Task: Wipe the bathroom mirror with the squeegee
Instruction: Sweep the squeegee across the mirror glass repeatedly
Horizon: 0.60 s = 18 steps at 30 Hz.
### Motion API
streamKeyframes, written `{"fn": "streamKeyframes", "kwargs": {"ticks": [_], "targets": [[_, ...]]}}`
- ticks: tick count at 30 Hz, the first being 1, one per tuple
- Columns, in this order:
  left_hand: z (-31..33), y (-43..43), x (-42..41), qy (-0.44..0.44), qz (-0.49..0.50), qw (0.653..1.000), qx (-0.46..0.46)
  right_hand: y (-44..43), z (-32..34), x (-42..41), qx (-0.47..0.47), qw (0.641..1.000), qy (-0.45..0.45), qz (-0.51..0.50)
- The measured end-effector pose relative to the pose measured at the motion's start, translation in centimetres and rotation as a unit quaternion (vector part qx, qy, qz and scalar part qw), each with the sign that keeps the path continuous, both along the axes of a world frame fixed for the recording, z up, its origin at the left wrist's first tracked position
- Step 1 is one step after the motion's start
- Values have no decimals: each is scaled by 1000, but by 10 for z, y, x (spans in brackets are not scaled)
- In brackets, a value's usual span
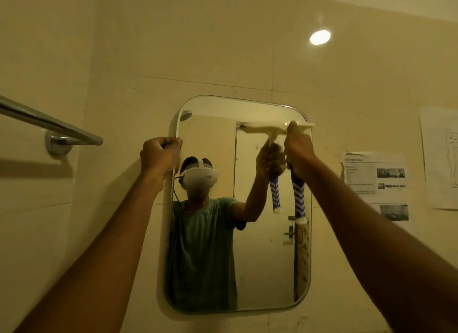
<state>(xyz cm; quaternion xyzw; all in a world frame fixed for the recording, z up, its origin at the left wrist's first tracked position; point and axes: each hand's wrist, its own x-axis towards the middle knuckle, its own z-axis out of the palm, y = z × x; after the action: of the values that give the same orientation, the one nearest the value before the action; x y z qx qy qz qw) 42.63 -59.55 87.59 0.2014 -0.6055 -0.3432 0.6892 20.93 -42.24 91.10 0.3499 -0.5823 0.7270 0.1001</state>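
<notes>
Head view: rounded mirror (260, 258) on tiled wall.
Squeegee (275, 128): blade horizontal against the mirror's upper right; blue-white handle points down.
Right hand (298, 149): clamped on the handle.
Left hand (161, 154): fingers closed on the mirror's left edge.
Room: bare glass below the blade; towel rail (49, 124) left of the mirror.

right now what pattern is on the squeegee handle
Blue with white chevron stripes, on the squeegee handle below the right hand; the head view shows it best.
</notes>
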Motion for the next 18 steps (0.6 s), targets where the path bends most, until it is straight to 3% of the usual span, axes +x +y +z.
{"fn": "streamKeyframes", "kwargs": {"ticks": [5, 14, 18], "targets": [[-9, -4, 0, -10, 11, 1000, -13, -5, 34, -6, 5, 1000, 21, -12], [-11, 3, -1, 6, 10, 1000, 10, 3, -87, 1, 53, 997, -49, 29], [-15, 2, 2, -8, -1, 1000, 7, 11, -46, 3, 36, 998, -33, 30]]}}
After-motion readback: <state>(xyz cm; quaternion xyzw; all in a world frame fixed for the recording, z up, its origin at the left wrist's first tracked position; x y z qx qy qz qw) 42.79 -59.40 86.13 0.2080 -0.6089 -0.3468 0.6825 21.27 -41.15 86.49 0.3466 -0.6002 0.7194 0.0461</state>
